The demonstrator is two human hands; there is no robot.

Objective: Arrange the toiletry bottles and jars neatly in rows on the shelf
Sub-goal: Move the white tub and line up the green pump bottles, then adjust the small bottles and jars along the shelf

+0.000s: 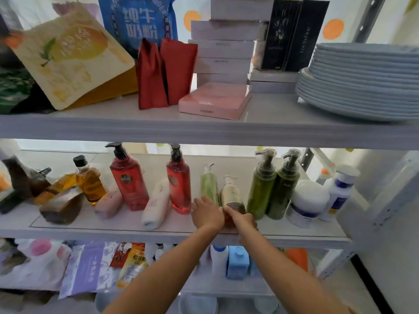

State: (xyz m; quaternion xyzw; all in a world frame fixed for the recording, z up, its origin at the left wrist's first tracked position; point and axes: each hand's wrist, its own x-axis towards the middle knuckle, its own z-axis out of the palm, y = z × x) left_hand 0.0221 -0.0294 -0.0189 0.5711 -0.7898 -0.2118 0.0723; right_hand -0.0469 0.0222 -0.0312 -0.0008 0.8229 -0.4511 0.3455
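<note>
Left hand (207, 215) and right hand (242, 220) are meeting around a small amber bottle (228, 221) on a white shelf (90, 230); grip unclear.

1. It looks like a storage corner of a home: a white metal shelving rack (204, 132) stands before a pale wall with orange dots (333, 29).
2. Mixed household goods share it: a stack of grey-blue plates (362, 87), a printed cream food pouch (68, 57), stacked pale flat boxes (224, 48).
3. Toiletries too: red pump bottles (129, 184) and green pump bottles (260, 191)
</note>
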